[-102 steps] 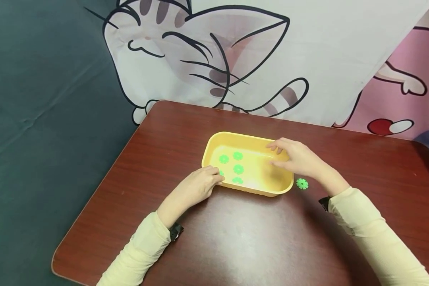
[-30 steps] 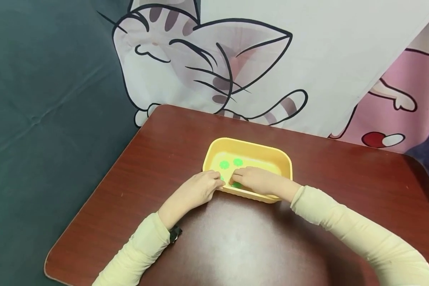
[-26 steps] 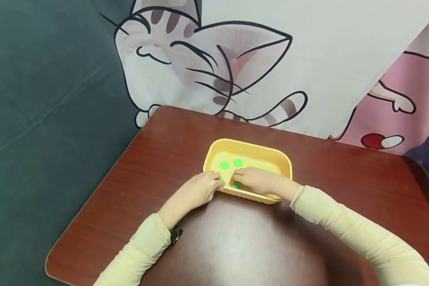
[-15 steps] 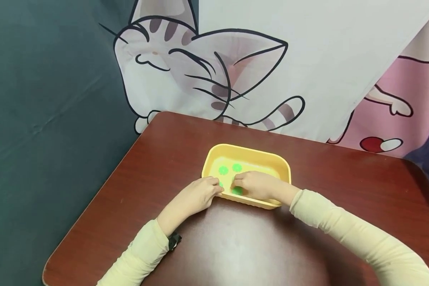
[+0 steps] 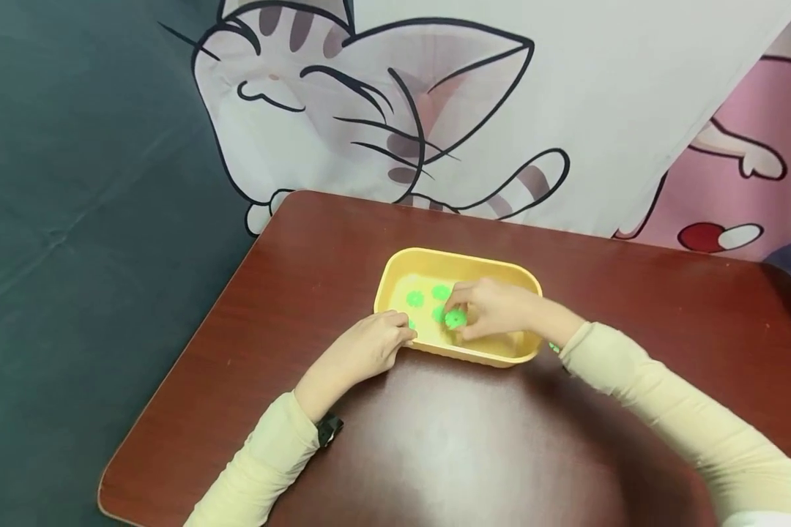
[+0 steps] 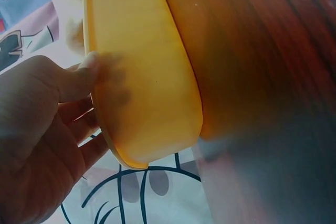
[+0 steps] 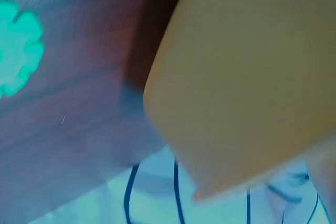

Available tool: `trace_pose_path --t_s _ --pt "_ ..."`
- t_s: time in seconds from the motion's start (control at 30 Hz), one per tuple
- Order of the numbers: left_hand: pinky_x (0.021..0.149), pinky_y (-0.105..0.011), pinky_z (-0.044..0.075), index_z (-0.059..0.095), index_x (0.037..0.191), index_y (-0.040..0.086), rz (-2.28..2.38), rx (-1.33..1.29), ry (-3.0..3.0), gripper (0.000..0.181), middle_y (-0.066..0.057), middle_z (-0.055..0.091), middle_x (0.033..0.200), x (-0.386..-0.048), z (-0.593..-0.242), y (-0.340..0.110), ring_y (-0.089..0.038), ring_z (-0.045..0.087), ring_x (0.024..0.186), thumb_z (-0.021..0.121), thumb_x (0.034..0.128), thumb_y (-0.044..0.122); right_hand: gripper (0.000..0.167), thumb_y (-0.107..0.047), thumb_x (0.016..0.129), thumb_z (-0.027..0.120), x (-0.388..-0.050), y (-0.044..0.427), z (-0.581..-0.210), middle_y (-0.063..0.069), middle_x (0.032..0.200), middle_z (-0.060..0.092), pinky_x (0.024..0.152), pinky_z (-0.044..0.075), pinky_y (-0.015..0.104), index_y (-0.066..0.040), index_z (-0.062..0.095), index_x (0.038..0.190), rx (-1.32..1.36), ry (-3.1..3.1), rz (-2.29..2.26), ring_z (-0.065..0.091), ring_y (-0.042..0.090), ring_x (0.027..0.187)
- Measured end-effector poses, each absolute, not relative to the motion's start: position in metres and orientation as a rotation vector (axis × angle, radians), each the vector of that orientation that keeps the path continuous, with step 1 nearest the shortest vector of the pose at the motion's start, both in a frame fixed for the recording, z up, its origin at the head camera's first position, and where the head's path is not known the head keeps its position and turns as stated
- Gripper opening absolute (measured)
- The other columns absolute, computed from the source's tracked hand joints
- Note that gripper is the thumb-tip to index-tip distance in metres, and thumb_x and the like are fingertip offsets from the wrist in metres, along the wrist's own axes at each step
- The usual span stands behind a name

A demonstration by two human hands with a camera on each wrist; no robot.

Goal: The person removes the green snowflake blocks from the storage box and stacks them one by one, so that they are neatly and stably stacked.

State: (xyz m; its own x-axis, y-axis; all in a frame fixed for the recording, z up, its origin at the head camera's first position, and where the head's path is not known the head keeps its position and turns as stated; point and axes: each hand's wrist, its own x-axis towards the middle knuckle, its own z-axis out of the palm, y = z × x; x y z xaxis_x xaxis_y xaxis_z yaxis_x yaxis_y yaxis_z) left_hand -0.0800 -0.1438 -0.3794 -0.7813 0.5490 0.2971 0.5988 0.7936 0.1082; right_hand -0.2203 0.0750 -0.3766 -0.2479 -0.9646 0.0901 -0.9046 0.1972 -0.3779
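Note:
A yellow plastic basket (image 5: 474,266) stands on the table. My left hand (image 5: 362,350) grips its near left rim. In the left wrist view the thumb of this hand (image 6: 37,129) lies on the outer wall, the fingers inside the rim. My right hand (image 5: 501,309) is over the basket's inside and pinches a green notched disc (image 5: 456,318) between thumb and fingers. Several similar discs are in the left part, among them a back-left disc (image 5: 414,298) and another beside it (image 5: 442,292). A disc near my left fingers is partly hidden.
Another green notched disc (image 7: 18,48) lies on the table right of the basket; in the head view my right wrist mostly covers it. The brown table (image 5: 250,344) ends at a dark green cloth (image 5: 72,293) on the left and a cat-print cloth (image 5: 606,110) behind.
My right hand was spread over the basket's right side, then reached down among the discs. Now it has risen and shifted right with a disc in its fingers. My left hand keeps its hold.

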Motion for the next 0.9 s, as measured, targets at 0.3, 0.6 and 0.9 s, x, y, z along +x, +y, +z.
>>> trace_pose_path --t_s 0.3,0.6,0.9 --pt "0.06 -0.026 0.047 0.067 0.079 0.01 -0.355 -0.915 -2.737 0.007 0.0 0.052 0.071 -0.082 -0.38 -0.146 -0.015 0.053 0.065 0.067 0.0852 0.008 0.024 -0.021 0.07 0.077 -0.226 0.123 -0.352 -0.013 0.085 0.06 0.061 0.047 0.024 -0.02 0.068 0.092 -1.601 2.549 -0.821 0.055 0.003 0.075" --pt "0.064 -0.026 0.049 0.07 0.085 0.008 -0.398 -0.931 -2.722 0.003 -0.001 0.056 0.075 -0.084 -0.381 -0.145 -0.016 0.057 0.069 0.067 0.085 0.009 0.032 -0.013 0.065 0.078 -0.226 0.179 -0.358 -0.014 0.088 0.062 0.061 0.042 0.018 -0.02 0.069 0.096 -1.535 2.693 -0.965 0.056 0.007 0.074" --pt "0.062 -0.024 0.048 0.07 0.085 0.007 -0.397 -0.914 -2.723 0.004 0.0 0.055 0.075 -0.083 -0.381 -0.148 -0.016 0.056 0.071 0.069 0.0828 0.005 0.034 -0.014 0.065 0.082 -0.224 0.211 -0.37 -0.016 0.084 0.061 0.067 0.042 0.012 -0.022 0.07 0.096 -1.404 2.8 -0.886 0.054 -0.001 0.075"
